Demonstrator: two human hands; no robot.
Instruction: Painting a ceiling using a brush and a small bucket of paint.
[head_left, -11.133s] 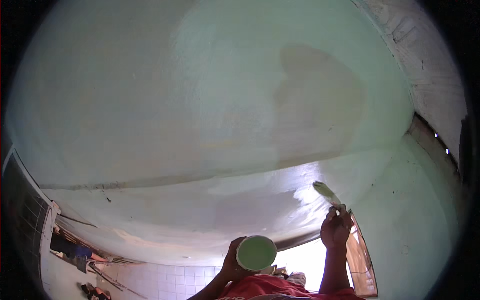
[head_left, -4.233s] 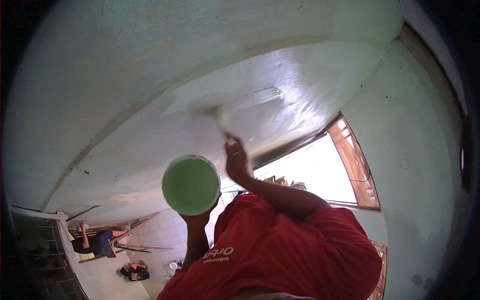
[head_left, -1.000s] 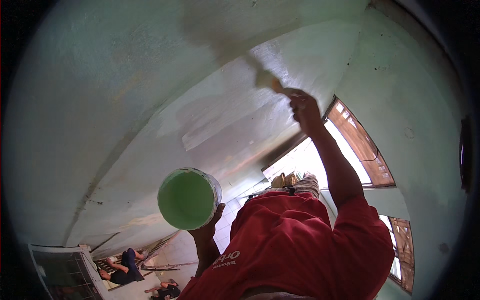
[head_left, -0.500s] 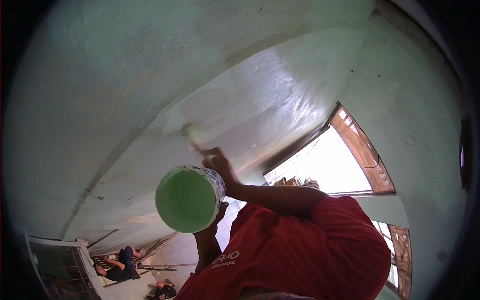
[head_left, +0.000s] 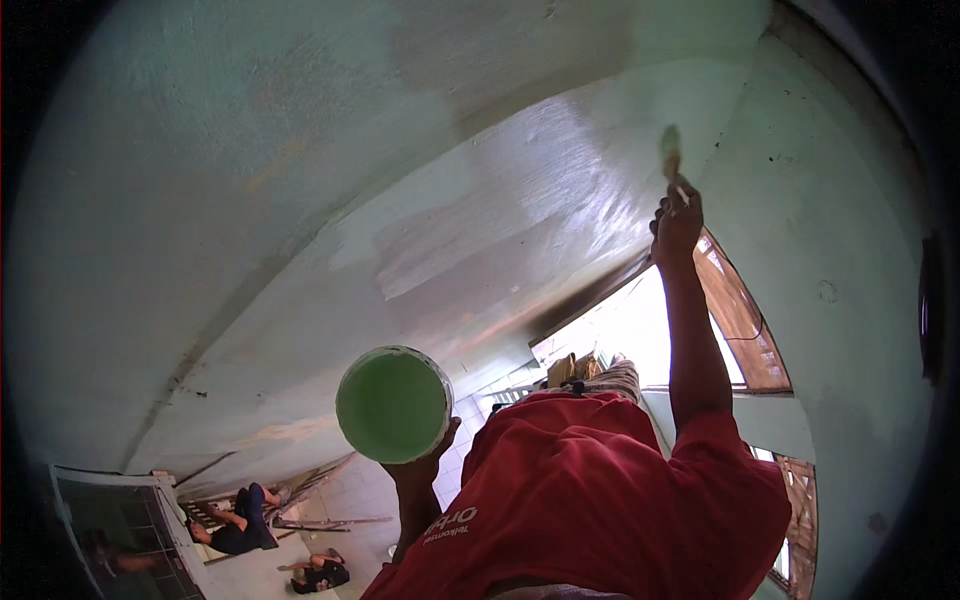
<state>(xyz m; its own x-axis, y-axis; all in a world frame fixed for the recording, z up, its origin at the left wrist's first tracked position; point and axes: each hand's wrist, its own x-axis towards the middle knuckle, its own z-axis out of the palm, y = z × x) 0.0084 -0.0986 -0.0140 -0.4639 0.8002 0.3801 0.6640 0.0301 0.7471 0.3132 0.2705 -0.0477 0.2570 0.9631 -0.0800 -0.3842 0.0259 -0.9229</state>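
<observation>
My right hand (head_left: 678,220) grips a paintbrush (head_left: 670,150), blurred green at its bristles, held up at the right against or close to the pale green plastered surface (head_left: 480,190). Wet, glossy patches and strokes show on that surface left of the brush; whether the bristles touch it I cannot tell. My left hand (head_left: 428,460) holds a round white tub (head_left: 393,405) of light green paint from beneath and beside it, low in the middle, just left of my red shirt. Most of that hand is hidden behind the tub.
A wood-framed bright opening (head_left: 750,350) is at the right, with a smaller one below it. At lower left are a glazed frame (head_left: 110,520), thin poles (head_left: 320,523) and two other people (head_left: 240,530) (head_left: 318,572), the lower one crouched. A tiled floor (head_left: 455,450) shows below.
My right hand and brush have swung from just above the tub up to the right. The tub has shifted slightly right and down. Earlier, the brush was also stroking farther left.
</observation>
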